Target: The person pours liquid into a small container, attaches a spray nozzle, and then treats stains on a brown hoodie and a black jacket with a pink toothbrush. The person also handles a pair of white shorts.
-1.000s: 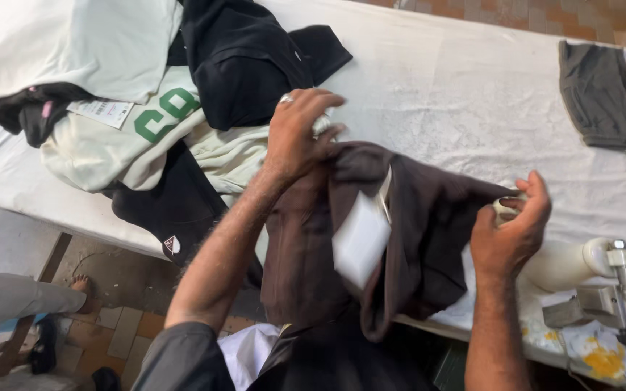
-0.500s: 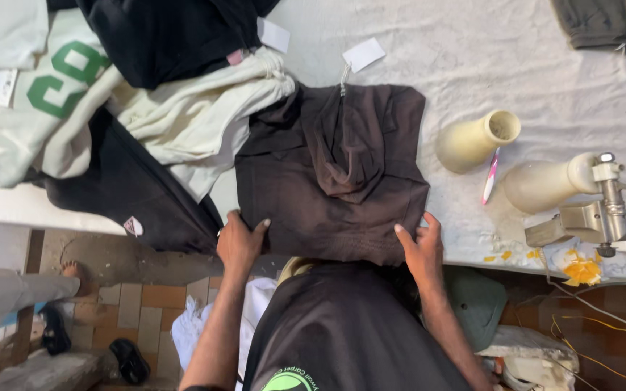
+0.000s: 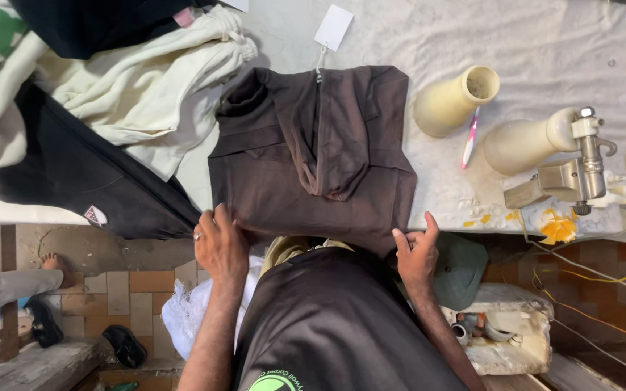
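Brown garment (image 3: 313,156): lay folded flat on the white cloth-covered table (image 3: 545,43), its near edge hanging just over the table's front edge toward the person; every place below is given from this garment.
Left hand (image 3: 220,242): rested at the garment's near left corner, fingers spread fairly wide and pressed flat on the fabric, a ring on one finger (no pinch that I could make out).
Right hand (image 3: 416,250): sat at the garment's near right corner, fingers loosely curled with the tips against the hem; whether it gripped the cloth or only touched it, I could not tell.
White tag (image 3: 333,27): lay just beyond the garment's far edge, joined to it by a short string.
Cream garment (image 3: 139,101): was bunched to the left of the brown one, touching its far left corner.
Black garment (image 3: 74,181): lay further left and nearer the table's front, partly under the cream one.
Cream thread cone (image 3: 452,101): lay tipped on its side just right of the garment.
Pink pen (image 3: 469,137): lay beside that cone, a little further right.
Metal tool (image 3: 566,174): stood well to the right, against a second cream cone.
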### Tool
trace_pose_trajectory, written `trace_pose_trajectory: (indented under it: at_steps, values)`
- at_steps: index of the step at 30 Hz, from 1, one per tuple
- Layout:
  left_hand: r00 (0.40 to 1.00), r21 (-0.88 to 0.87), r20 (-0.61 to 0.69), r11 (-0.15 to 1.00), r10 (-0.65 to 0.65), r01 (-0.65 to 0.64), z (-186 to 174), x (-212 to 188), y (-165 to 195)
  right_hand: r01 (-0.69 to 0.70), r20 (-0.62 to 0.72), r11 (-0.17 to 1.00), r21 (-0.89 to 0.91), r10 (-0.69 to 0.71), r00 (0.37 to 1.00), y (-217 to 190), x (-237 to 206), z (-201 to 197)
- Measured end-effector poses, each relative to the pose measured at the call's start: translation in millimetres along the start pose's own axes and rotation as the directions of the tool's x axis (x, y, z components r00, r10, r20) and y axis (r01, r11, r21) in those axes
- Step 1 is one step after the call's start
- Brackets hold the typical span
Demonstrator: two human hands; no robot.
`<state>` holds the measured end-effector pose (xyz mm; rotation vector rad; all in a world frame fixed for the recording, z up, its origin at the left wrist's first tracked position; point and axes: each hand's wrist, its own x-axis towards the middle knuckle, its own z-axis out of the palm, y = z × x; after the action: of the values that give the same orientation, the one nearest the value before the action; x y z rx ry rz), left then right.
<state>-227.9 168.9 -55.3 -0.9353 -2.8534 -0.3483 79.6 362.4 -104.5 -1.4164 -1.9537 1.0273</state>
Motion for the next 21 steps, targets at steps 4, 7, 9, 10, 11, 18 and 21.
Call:
trace_pose_trajectory:
  at_steps: [4,7,9,10,11,18,21]
  values:
    - [0.930,-0.334,0.325,0.941,0.174,-0.059,7.9,23.8,57.6,0.088,-0.089,0.995,0.054,-0.083,0.993,11.0,5.3,-12.8]
    - [0.745,-0.258,0.523,0.910,0.414,-0.324,18.2,55.8,105.2,0.011,-0.060,0.973,0.232,0.003,0.998,3.1,16.0,-22.2]
    - [0.622,-0.228,0.511,0.791,0.594,-0.568,22.0,98.1,126.0,-0.040,-0.023,0.937,0.347,0.051,0.998,-6.7,21.5,-22.6]
    - [0.609,-0.369,0.508,0.793,0.609,-0.485,20.7,126.5,131.4,-0.040,-0.017,0.926,0.375,0.050,0.999,-11.8,22.9,-21.8]
    - [0.596,-0.502,0.503,0.773,0.625,-0.387,18.9,162.7,137.9,-0.040,-0.011,0.915,0.401,0.048,0.999,-16.6,24.1,-19.2]
    - [0.876,-0.913,-0.321,0.130,0.359,-0.387,-2.8,289.8,145.4,-0.143,-0.022,0.942,0.302,0.157,0.987,-43.2,15.5,18.0]
    - [0.867,-0.829,-0.256,0.364,0.428,-0.425,16.8,237.9,126.8,-0.212,0.017,0.949,0.235,0.214,0.977,-56.3,19.3,27.3]
